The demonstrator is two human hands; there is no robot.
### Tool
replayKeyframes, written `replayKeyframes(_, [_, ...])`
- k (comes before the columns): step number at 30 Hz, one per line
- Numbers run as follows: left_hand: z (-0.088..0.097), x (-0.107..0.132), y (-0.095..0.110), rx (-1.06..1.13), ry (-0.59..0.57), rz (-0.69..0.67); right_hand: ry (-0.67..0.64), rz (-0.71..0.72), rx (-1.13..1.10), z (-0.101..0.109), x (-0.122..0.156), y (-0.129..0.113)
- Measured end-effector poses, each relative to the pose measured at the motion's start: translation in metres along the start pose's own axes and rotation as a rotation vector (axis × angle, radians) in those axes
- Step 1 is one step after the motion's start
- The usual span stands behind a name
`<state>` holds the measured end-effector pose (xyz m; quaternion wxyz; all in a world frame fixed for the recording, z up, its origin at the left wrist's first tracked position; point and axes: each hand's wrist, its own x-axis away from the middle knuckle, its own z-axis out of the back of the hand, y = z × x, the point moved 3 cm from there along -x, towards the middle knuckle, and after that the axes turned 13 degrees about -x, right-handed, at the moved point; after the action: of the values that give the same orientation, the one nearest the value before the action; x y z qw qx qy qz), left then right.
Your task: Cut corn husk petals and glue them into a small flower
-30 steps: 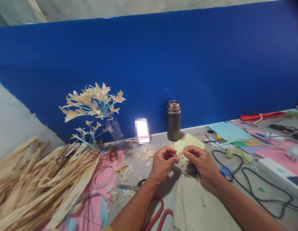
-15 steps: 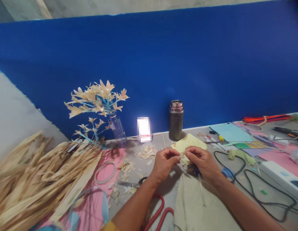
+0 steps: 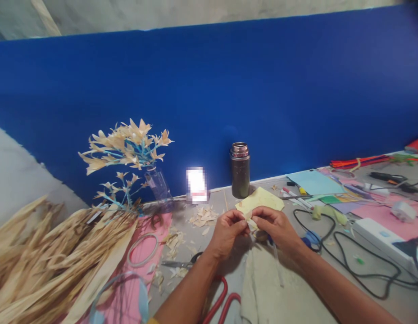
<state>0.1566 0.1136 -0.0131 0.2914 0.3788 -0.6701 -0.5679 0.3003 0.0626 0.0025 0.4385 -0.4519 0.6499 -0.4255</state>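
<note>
Near the middle of the table, my left hand [image 3: 227,234] and my right hand [image 3: 278,229] meet fingertip to fingertip. Both are closed in a pinch on a small pale husk piece [image 3: 251,221], partly covered by the fingers. Just behind them lies a yellow paper sheet [image 3: 265,198]. Cut husk petals [image 3: 202,217] form a loose heap to the left of my left hand. Dark-handled scissors [image 3: 177,264] lie beside my left forearm, and red handles [image 3: 224,299] show below it. A thin clear rod [image 3: 278,267] rests under my right hand on a pale greenish cloth [image 3: 273,297].
Dried corn husks [image 3: 60,261] cover the left side by a pink sheet [image 3: 156,252]. A vase [image 3: 158,184] of husk flowers [image 3: 131,144] and an open dark flask [image 3: 240,173] stand by the blue wall. Black cable [image 3: 357,281] and a white power strip [image 3: 381,240] lie right.
The view has turned slightly right and up, so everything sits a little further left. My fingers have shifted slightly, and more of the pale piece shows between them.
</note>
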Motion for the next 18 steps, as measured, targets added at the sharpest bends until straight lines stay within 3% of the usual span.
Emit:
replayKeyframes(9, [-0.0022, 0.002, -0.001, 0.09, 0.01, 0.032, -0.037, 0.052, 0.142, -0.0029, -0.0022, 0.0055])
replayKeyframes(18, [-0.0027, 0.0034, 0.0016, 0.028, 0.042, -0.011, -0.098, 0.074, 0.051, -0.0067, -0.0008, -0.0001])
